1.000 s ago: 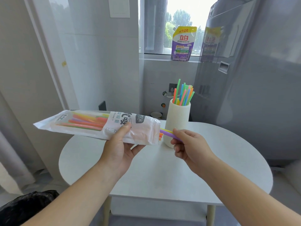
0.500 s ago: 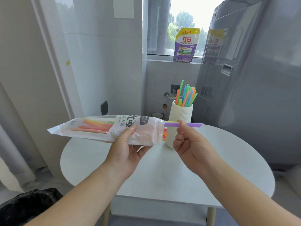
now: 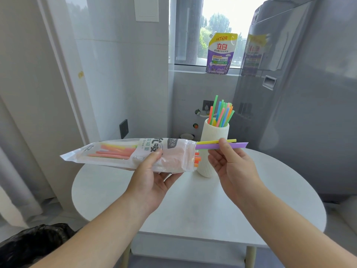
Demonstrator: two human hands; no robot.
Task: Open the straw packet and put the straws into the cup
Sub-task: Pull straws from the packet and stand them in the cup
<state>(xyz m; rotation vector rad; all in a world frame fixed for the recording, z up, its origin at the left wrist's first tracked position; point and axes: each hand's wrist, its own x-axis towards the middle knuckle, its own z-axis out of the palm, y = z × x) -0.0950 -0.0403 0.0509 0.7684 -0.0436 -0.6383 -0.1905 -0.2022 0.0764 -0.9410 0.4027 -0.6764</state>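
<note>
My left hand [image 3: 154, 178] holds a clear straw packet [image 3: 123, 154] level above the table, its open end to the right. Orange straw ends [image 3: 197, 159] poke out of that opening. My right hand [image 3: 230, 167] pinches a purple straw [image 3: 237, 145] and a yellow straw [image 3: 206, 142], both partly drawn out of the packet and lying level. Behind them a white ribbed cup [image 3: 214, 149] stands on the table with several coloured straws [image 3: 221, 113] upright in it.
The round white table [image 3: 193, 206] is below my hands. A grey washing machine [image 3: 309, 97] stands at the right. A purple detergent pouch [image 3: 221, 54] sits on the window sill. A black bag [image 3: 32, 246] lies on the floor at lower left.
My right hand has drawn the purple and yellow straws further out of the packet to the right. The packet has risen a little and sits more level.
</note>
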